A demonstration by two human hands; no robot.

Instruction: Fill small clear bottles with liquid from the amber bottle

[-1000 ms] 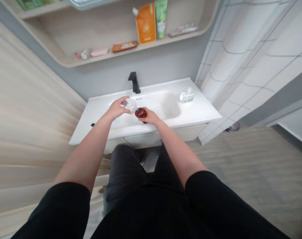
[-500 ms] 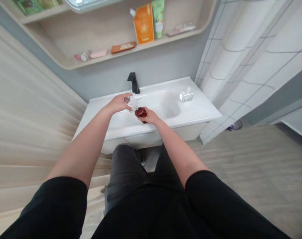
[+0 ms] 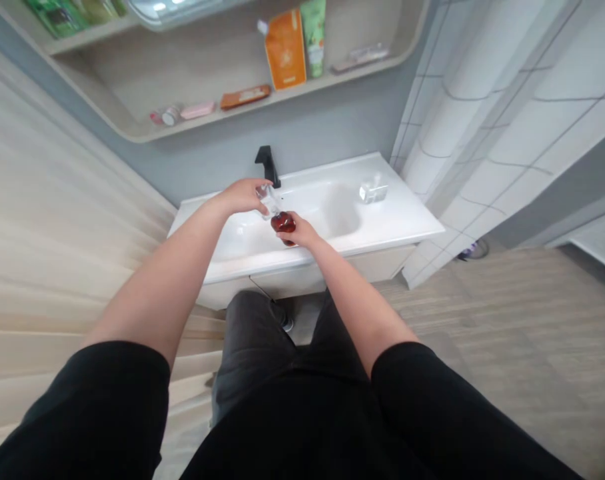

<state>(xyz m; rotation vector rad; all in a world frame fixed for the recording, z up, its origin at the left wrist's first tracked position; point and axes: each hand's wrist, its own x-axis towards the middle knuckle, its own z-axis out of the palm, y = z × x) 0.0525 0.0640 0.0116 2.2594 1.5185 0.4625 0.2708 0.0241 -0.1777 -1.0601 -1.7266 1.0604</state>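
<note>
Over the white sink (image 3: pixel 242 268), my left hand (image 3: pixel 243 196) grips a clear, faceted bottle (image 3: pixel 269 201), which is tilted toward the right. My right hand (image 3: pixel 301 231) is closed around a dark red, see-through bottle (image 3: pixel 283 223) just below it. The clear bottle's lower end meets or nearly meets the top of the red one; whether they touch I cannot tell. Any liquid passing between them is too small to make out. A black faucet (image 3: pixel 267 167) stands right behind my left hand.
A clear pump-top piece (image 3: pixel 373 191) lies on the sink's right ledge. Above hangs a shelf (image 3: pixel 207 125) with an orange pouch (image 3: pixel 286 52), a green tube (image 3: pixel 313 40) and small items. A beige curtain (image 3: pixel 57 220) is at the left, a white tiled pipe casing (image 3: pixel 462 113) at the right.
My left hand has risen slightly and moved a little right with the clear bottle, which is now more steeply tilted. My right hand with the red bottle has barely moved.
</note>
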